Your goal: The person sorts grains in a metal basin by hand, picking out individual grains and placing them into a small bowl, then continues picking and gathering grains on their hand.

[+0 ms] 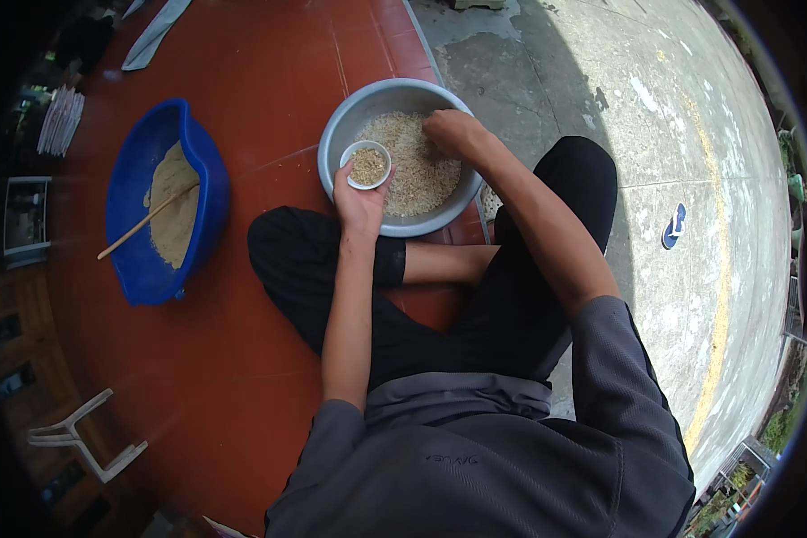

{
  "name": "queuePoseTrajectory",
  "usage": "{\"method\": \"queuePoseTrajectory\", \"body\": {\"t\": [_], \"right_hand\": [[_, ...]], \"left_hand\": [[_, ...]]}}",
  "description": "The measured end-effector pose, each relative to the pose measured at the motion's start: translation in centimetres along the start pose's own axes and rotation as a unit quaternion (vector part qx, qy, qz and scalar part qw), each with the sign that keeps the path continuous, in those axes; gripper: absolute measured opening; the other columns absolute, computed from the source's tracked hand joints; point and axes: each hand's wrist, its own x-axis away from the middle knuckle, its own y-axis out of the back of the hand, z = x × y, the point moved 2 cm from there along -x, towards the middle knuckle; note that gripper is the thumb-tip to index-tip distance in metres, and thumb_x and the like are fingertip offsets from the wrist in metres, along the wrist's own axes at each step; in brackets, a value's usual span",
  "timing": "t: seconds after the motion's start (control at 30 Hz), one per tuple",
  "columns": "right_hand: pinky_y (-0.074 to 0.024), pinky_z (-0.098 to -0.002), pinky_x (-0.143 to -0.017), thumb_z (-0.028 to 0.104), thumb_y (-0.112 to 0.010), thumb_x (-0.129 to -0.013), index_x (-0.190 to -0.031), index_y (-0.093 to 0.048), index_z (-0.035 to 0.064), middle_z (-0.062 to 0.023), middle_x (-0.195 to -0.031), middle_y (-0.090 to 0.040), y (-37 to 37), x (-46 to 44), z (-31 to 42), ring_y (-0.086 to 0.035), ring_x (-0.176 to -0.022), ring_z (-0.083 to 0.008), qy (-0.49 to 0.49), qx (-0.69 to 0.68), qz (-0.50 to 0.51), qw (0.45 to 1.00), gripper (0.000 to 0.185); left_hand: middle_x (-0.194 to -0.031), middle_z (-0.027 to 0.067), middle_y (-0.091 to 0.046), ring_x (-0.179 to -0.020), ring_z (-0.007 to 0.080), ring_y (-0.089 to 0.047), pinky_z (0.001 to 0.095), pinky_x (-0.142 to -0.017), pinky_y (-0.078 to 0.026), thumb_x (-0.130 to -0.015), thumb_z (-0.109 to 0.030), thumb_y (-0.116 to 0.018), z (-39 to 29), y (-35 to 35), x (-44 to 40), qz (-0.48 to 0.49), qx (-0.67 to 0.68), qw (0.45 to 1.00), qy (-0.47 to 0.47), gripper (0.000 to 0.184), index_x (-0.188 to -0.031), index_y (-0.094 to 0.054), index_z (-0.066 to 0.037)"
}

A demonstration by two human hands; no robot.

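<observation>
A wide grey metal basin (pixel 330 134) stands in front of my crossed legs, with pale grains (pixel 417 184) spread over its bottom. My left hand (pixel 360 202) grips a small white bowl (pixel 348 177) above the basin's left side. Some light brown grains (pixel 367 166) lie inside that bowl. Over the right part of the basin, my right hand (pixel 450 134) reaches down close to the grains with its fingers curled. The fingertips are hidden, so what they pinch cannot be made out.
To the left sits a blue tub (pixel 208 170) of tan powder (pixel 175 215) with a wooden stick (pixel 143 224) leaning in it. A white chair (pixel 85 430) is at lower left. The red tiled floor (pixel 269 54) borders concrete (pixel 663 305), where a blue-and-white object (pixel 675 226) lies.
</observation>
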Motion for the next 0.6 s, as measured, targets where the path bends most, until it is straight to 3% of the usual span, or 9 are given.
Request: {"method": "queuePoseTrajectory", "body": {"t": [0.17,0.47,0.6], "right_hand": [[-0.0666,-0.0444,-0.084,0.009,-0.071,-0.091,-0.094,-0.085,0.0048,-0.0187,-0.101,-0.083,-2.8,-0.7,-0.2,-0.083,-0.096,-0.0352,0.006,0.055,-0.034,0.998,0.015],[-0.0660,-0.0479,-0.084,0.007,-0.071,-0.088,-0.092,-0.084,0.0019,-0.0217,-0.100,-0.082,-1.8,-0.2,0.3,-0.082,-0.093,-0.0385,-0.028,-0.005,-0.014,1.000,0.014],[-0.0651,-0.0451,-0.081,0.003,-0.074,-0.082,-0.096,-0.084,-0.0001,-0.0230,-0.098,-0.081,0.2,-0.2,0.0,-0.081,-0.091,-0.0374,-0.008,-0.078,-0.032,0.996,0.017]], "left_hand": [[-0.146,0.0291,-0.061,-0.138,0.0482,-0.062,0.0553,-0.110,-0.060,-0.110,-0.026,-0.046,-0.1,-0.2,0.2,0.012,-0.005,1.000,0.003,0.053,-0.151,-0.047,0.008],[-0.145,0.0310,-0.061,-0.137,0.0488,-0.062,0.0551,-0.110,-0.060,-0.109,-0.027,-0.047,-0.1,-0.2,0.1,0.013,-0.006,1.000,0.003,0.053,-0.150,-0.048,0.008],[-0.145,0.0310,-0.061,-0.137,0.0486,-0.063,0.0559,-0.110,-0.060,-0.110,-0.027,-0.047,0.0,0.3,-0.3,0.007,0.003,1.000,0.006,0.053,-0.149,-0.048,0.008]]}}
